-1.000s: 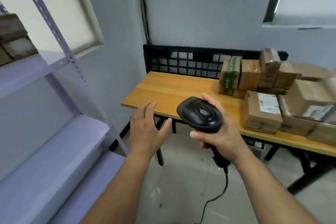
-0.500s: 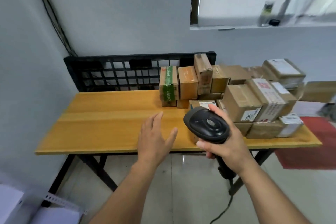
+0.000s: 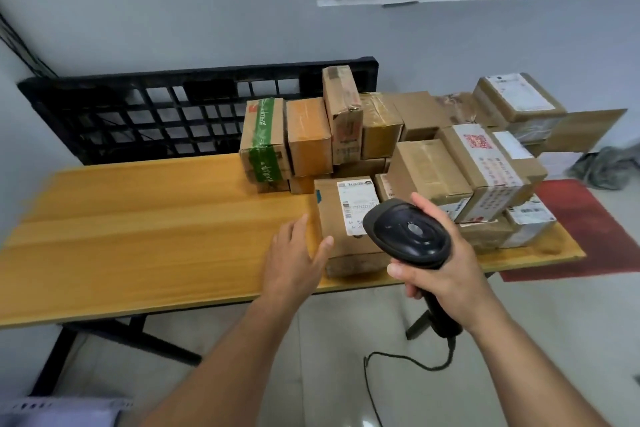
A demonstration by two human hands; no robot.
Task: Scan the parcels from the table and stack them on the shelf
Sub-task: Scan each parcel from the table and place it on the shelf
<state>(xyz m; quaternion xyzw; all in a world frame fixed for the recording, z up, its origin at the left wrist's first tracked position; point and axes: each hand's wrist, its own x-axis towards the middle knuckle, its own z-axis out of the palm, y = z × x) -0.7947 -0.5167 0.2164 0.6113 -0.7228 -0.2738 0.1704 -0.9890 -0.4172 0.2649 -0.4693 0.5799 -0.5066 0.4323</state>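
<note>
1. The view has swung away from the shelf to the table (image 3: 138, 236). Only a pale shelf corner (image 3: 62, 409) shows at lower left.
2. The left hand (image 3: 294, 260), fingers spread and holding nothing, has moved in from mid-air to just beside the nearest parcel (image 3: 346, 243). I cannot tell whether it touches.
3. The right hand (image 3: 446, 270) stays wrapped round the scanner (image 3: 408, 236), whose head hangs over that parcel's label (image 3: 358, 204).
4. This looks like 1 new scan starting, and the pile of parcels (image 3: 429, 166) still waits on the table's right half.

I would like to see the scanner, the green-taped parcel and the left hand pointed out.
scanner (image 3: 408, 236), head view, top of its black head.
green-taped parcel (image 3: 265, 146), head view, on the green tape band.
left hand (image 3: 294, 260), head view, back of the hand.
</note>
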